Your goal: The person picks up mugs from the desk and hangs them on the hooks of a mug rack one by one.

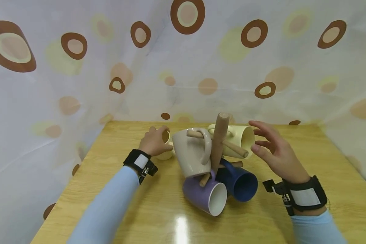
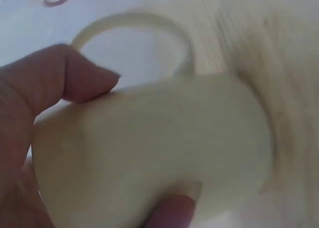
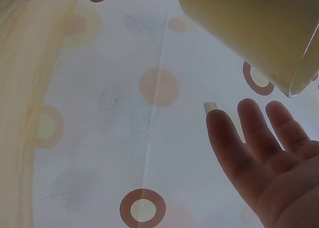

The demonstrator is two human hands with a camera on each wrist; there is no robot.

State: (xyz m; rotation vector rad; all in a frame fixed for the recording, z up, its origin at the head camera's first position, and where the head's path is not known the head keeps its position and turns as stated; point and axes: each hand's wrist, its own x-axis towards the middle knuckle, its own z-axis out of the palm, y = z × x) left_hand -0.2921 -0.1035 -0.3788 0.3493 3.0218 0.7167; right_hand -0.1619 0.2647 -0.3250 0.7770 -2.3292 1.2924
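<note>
A wooden mug tree (image 1: 220, 135) stands on the table, mugs hanging from its pegs. My left hand (image 1: 154, 142) grips a cream mug (image 2: 164, 143) around its body, left of the tree; its handle shows in the left wrist view. At the tree's right, my right hand (image 1: 277, 156) is beside a pale yellow mug (image 1: 238, 139), fingers spread and apart from it. A grey-white mug (image 1: 190, 152) hangs at the left. Lower down are a purple mug (image 1: 198, 195) and a dark blue mug (image 1: 238, 183).
The light wooden table (image 1: 292, 142) reaches back to a white sheet (image 1: 183, 67) printed with brown rings and pale dots. Sheeting also runs along both sides. Light glares off the table near its front.
</note>
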